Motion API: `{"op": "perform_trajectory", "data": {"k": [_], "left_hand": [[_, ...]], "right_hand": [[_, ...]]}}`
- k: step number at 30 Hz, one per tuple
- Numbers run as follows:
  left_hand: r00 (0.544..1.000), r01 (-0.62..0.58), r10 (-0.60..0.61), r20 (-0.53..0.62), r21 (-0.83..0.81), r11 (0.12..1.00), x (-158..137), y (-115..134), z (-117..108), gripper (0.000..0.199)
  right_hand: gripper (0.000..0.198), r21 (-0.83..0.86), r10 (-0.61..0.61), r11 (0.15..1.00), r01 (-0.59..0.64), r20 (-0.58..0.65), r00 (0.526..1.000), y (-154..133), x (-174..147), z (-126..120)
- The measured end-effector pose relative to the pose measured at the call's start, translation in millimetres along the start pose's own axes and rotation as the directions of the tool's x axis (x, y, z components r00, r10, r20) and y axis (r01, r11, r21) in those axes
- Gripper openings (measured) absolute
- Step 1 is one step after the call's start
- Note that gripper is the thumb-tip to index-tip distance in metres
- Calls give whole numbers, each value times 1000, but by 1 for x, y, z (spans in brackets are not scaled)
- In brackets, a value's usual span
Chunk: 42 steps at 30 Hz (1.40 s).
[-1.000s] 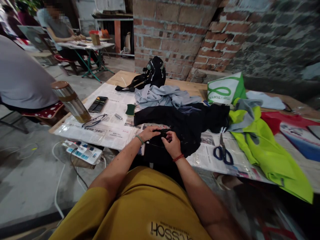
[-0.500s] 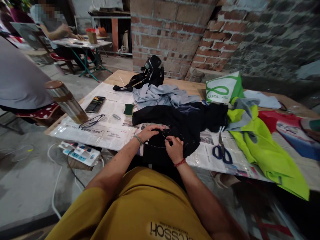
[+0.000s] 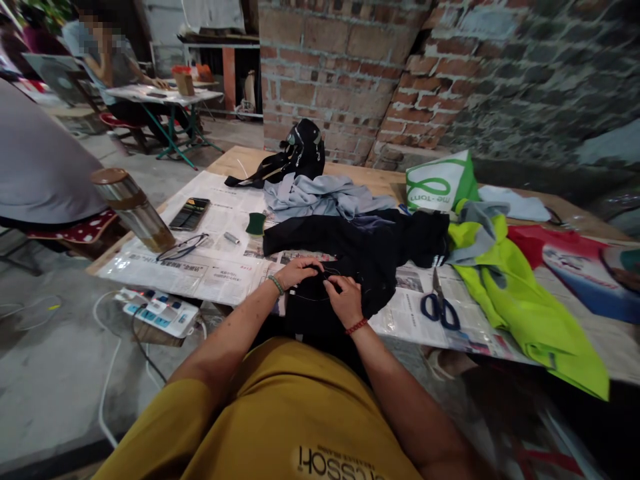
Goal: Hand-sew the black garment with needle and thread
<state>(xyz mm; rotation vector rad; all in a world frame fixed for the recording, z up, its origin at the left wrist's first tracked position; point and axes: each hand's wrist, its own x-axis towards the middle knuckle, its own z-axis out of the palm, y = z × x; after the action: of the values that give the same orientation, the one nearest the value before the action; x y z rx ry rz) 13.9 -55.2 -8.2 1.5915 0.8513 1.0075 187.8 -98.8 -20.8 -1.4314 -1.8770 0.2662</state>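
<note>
On the newspaper-covered table a black garment (image 3: pixel 350 233) lies bunched, its near part hanging toward my lap. My left hand (image 3: pixel 299 272) is closed on the cloth, thumb and forefinger pinching it. Close beside it on the right, my right hand (image 3: pixel 345 300) pinches what looks like a fine sewing needle, too small to see clearly. A thin pale thread (image 3: pixel 313 299) trails over the black cloth between the hands. Dark-handled scissors (image 3: pixel 440 311) lie to the right of the garment. A green thread card (image 3: pixel 257 224) and a small metallic cylinder (image 3: pixel 231 237) lie to the left.
At left stand a steel flask (image 3: pixel 135 212), a phone (image 3: pixel 190 214) and glasses (image 3: pixel 183 247). Behind are grey cloth (image 3: pixel 325 195) and a black bag (image 3: pixel 311 150). At right lie a green-white bag (image 3: pixel 440 181) and a yellow garment (image 3: pixel 530 320). A power strip (image 3: pixel 163 313) sits below the table's edge.
My right hand has moved slightly left and up, closer to my left hand. The view has shifted a little. In the background, a seated person has raised a hand toward the head.
</note>
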Motion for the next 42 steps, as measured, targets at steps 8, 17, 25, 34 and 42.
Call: {"op": "perform_trajectory", "data": {"k": [8,17,25,34,42], "left_hand": [[999,18,-15,-49,60,998,1,-3,5,21],[999,24,-22,-24,111,994,1,-5,8,18],[999,28,-21,-39,170,985,0,-5,11,18],[999,48,-46,-13,270,962,-1,-2,12,17],[997,77,-66,-48,259,963,-1,-3,12,22]], "right_hand": [[19,49,-25,998,27,-29,999,2,-1,0],[19,190,32,982,-19,-68,997,3,0,-3],[17,199,30,979,-32,16,999,0,1,-6],[8,169,41,984,-49,48,998,-2,3,-4],[6,111,49,992,-56,68,997,-1,1,-4]]}}
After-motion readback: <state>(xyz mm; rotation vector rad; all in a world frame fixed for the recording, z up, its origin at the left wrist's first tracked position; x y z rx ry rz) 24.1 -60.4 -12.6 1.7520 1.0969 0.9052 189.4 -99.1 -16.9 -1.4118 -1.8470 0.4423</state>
